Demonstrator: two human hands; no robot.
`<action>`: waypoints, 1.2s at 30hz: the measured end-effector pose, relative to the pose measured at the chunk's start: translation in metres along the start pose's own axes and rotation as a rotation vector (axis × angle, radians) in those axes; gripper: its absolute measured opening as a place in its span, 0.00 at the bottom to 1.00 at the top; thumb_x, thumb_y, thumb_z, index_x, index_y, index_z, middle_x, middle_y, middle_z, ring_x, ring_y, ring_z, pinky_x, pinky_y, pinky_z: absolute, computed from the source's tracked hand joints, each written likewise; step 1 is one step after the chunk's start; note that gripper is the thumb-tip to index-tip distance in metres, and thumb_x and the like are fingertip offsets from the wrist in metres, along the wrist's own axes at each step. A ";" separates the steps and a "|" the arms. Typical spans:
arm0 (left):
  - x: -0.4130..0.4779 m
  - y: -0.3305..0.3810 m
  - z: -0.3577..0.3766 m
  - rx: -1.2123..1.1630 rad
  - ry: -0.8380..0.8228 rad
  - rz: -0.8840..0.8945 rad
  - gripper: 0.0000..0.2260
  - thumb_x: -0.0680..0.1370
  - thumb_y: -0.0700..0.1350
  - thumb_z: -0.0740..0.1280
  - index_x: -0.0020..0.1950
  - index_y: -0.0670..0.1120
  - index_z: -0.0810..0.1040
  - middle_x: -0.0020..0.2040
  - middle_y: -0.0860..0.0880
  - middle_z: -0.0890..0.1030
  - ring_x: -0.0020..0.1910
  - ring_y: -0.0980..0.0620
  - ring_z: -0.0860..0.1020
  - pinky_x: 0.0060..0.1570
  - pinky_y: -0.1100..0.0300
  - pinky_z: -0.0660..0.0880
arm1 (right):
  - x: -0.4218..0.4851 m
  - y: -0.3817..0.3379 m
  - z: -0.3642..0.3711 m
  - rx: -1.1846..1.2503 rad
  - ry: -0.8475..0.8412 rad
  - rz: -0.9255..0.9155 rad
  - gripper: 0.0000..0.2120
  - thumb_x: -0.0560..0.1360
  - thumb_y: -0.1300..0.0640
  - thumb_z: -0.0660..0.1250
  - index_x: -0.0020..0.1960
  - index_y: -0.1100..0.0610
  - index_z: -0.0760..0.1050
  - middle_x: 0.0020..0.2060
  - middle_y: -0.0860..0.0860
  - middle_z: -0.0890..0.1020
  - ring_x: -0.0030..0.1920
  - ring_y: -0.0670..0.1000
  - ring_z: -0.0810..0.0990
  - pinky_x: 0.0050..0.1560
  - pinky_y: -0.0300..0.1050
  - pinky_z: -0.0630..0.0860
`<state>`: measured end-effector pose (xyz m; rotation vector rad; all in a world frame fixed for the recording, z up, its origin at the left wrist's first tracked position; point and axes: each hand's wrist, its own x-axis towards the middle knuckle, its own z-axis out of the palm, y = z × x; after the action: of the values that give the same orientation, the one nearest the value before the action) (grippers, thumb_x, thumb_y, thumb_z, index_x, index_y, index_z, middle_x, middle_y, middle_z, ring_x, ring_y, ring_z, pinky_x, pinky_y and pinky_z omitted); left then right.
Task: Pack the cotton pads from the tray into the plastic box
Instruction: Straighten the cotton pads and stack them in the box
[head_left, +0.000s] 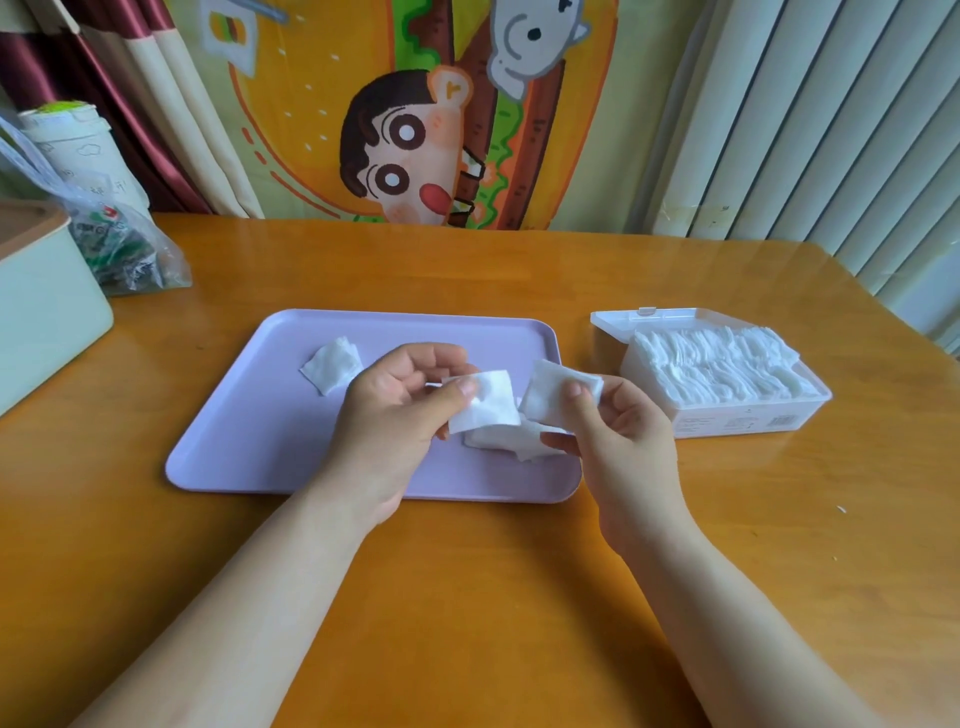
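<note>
White cotton pads pinched in left hand (400, 400) and right hand (618, 431) above tray (249, 415).

Soft daylight fills the room from the blinds (810, 130) on the right, leaving a pale sheen on the bench (467, 270). Shadows are faint, edges bow outward, and detail looks slightly soft.

Each hand, left hand (400, 395) and right hand (618, 431), pinches a cotton pad above the lilac tray (249, 415); right of it, the plastic box (727, 415) looks nearly full.
</note>
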<state>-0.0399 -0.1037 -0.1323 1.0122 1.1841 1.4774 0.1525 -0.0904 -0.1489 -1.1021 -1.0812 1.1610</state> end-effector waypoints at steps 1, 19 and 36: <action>-0.002 0.004 0.000 -0.042 -0.049 0.021 0.11 0.78 0.33 0.72 0.54 0.48 0.83 0.47 0.49 0.86 0.43 0.54 0.81 0.37 0.62 0.74 | 0.001 0.001 -0.001 -0.022 0.004 0.007 0.08 0.84 0.58 0.67 0.55 0.62 0.82 0.46 0.54 0.89 0.50 0.54 0.88 0.45 0.45 0.85; -0.007 -0.007 0.011 0.183 -0.084 0.150 0.11 0.76 0.34 0.76 0.53 0.49 0.84 0.48 0.50 0.87 0.46 0.51 0.84 0.51 0.55 0.80 | -0.005 -0.005 0.001 0.044 -0.445 0.161 0.17 0.89 0.56 0.57 0.64 0.62 0.83 0.60 0.59 0.86 0.64 0.59 0.84 0.62 0.54 0.83; 0.019 -0.029 0.008 0.943 -0.121 0.240 0.08 0.78 0.44 0.74 0.57 0.51 0.83 0.48 0.59 0.78 0.45 0.60 0.78 0.44 0.74 0.68 | 0.012 0.012 -0.013 -0.225 0.093 -0.095 0.05 0.83 0.56 0.67 0.49 0.52 0.80 0.33 0.41 0.81 0.35 0.41 0.77 0.38 0.39 0.73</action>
<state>-0.0303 -0.0817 -0.1588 1.8881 1.7581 0.9685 0.1644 -0.0786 -0.1615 -1.2517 -1.1986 0.9201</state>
